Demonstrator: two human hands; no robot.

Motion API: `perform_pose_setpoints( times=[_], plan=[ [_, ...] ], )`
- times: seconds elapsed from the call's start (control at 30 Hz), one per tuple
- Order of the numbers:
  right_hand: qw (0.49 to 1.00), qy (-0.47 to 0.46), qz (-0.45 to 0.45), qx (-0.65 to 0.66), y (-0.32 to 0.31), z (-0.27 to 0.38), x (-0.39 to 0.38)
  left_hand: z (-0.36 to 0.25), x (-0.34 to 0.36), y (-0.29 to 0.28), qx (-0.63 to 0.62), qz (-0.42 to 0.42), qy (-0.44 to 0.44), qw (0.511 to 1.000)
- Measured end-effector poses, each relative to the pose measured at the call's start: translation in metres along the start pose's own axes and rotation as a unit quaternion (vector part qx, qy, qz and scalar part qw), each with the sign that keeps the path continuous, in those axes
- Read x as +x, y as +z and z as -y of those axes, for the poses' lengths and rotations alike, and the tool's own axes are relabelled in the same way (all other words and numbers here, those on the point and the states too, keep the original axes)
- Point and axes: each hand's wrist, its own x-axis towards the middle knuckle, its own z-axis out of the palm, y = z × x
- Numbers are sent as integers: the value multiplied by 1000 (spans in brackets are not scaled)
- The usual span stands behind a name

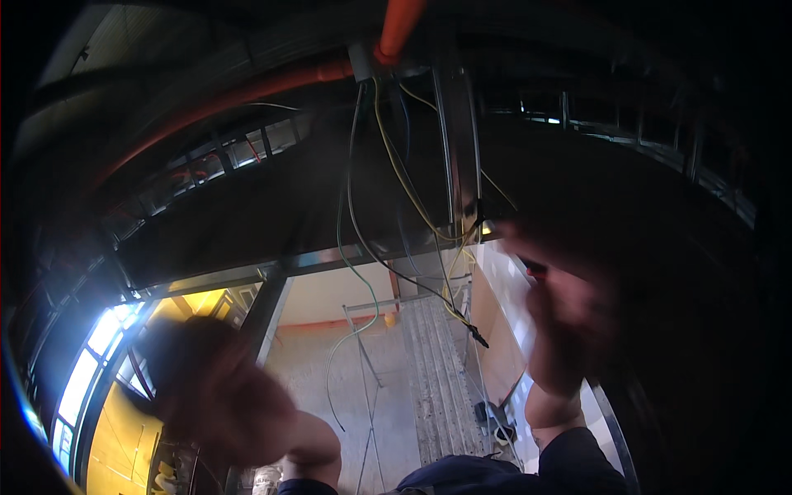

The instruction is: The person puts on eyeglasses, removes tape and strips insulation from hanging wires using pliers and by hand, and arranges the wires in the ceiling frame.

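1. Since both our forearms rise from the lower edge, we meet the hands first: our left hand [219, 396] is lifted, low and well to the left of the hanging wires [396, 239], and so blurred that we cannot tell how its fingers are set.
2. Our right hand [561, 330] is raised on an upright forearm just to the right of the wires; it too is blurred, its fingers look bent upward, and we cannot tell whether they pinch anything.
3. The wires, yellow, green and dark, dangle loose between our hands, one dark one ending in a small black tip [478, 338].
4. Beside the wires, a metal channel [462, 148] runs down.
5. Above the wires, they emerge by a grey fitting [361, 62] on an orange conduit [272, 87].
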Motion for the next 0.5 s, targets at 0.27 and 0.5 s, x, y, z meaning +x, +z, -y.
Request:
perform_pose_setpoints(
  times=[0.27,0.5],
  plan=[
    [914,-10,130,-385,9,-83,-27,66,-51,144,-100,282,-281,912],
    [945,19,91,-313,15,-94,-31,97,-73,156,-163,327,-380,850]
  ],
)
